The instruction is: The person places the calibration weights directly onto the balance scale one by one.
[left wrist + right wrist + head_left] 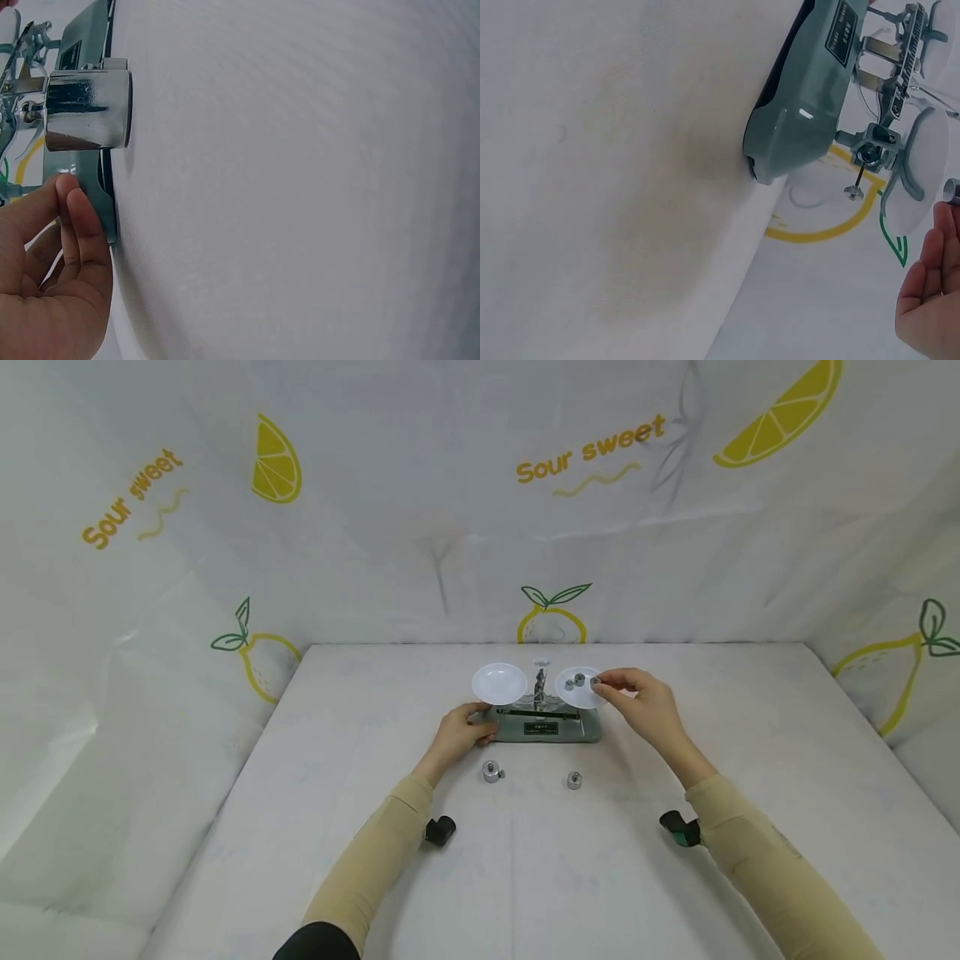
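A green balance scale (512, 732) with two white pans stands toward the back of the table. My left hand (455, 732) grips the left end of its base, fingertips at the green edge in the left wrist view. Over the right pan (579, 700), my right hand (648, 706) pinches a small metal weight (596, 681) between thumb and fingers; in the right wrist view this weight (951, 190) is cut off by the frame edge. Several small weights (580, 680) rest on that pan. The left pan (499, 682) bears nothing visible.
A large shiny weight (491, 771) stands on the white table before the scale, a smaller weight (502, 774) beside it. Another weight (574, 780) stands farther right. Behind the table hangs a white sheet (420, 568) printed with lemons.
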The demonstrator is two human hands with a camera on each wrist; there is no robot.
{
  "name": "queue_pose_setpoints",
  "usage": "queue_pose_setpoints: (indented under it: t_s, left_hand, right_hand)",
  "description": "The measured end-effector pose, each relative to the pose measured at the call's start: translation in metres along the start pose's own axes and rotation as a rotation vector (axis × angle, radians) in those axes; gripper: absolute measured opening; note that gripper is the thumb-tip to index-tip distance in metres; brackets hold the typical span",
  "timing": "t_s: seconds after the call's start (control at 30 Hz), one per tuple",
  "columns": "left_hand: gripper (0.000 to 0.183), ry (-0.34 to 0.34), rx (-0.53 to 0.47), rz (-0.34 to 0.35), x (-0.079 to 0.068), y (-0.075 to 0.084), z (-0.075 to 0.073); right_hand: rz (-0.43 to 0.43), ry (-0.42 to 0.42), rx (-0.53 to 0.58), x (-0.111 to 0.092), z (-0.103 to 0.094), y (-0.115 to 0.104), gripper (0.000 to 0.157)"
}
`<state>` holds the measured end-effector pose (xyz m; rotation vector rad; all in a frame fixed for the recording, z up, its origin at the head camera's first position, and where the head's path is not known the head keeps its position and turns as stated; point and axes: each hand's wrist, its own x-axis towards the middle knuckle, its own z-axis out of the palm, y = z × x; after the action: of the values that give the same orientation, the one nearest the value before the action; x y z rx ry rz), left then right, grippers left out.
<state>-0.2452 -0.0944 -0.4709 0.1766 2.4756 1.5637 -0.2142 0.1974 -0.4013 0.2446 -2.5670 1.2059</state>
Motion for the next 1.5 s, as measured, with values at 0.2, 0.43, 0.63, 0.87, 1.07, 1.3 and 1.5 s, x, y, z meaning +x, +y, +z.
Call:
queue_pose_setpoints:
  t_s: [0.2,0.43,0.63,0.87,1.07,1.3,1.5]
  left_hand:
    - [0.049,-0.011,-0.008,-0.010,-0.001,0.001,0.000]
    - [0.049,-0.006,-0.010,-0.014,-0.002,0.002,0.000]
    - [0.048,0.000,-0.006,-0.011,-0.003,0.002,0.001]
    - [0.048,0.000,-0.002,-0.008,-0.004,0.002,0.000]
    - [0.048,0.000,0.000,0.001,-0.003,0.001,0.000]
    - [0.049,-0.004,-0.019,-0.009,-0.001,-0.001,0.000]
    - [0.050,-0.003,-0.017,-0.013,0.001,-0.002,0.000]
  right_hand:
    - [0.000,0.027,-0.031,0.008,0.006,0.003,0.025]
    - [-0.007,0.056,-0.060,0.014,0.011,0.008,0.022]
    - [0.003,0.045,-0.069,0.015,0.014,0.013,0.021]
    - [-0.020,0.032,-0.071,0.017,0.016,0.014,0.021]
    - [-0.021,0.004,-0.082,0.019,0.016,0.013,0.024]
    - [0.002,-0.001,-0.058,0.020,0.014,0.012,0.026]
    - [-0.022,0.022,-0.034,0.016,0.011,0.010,0.023]
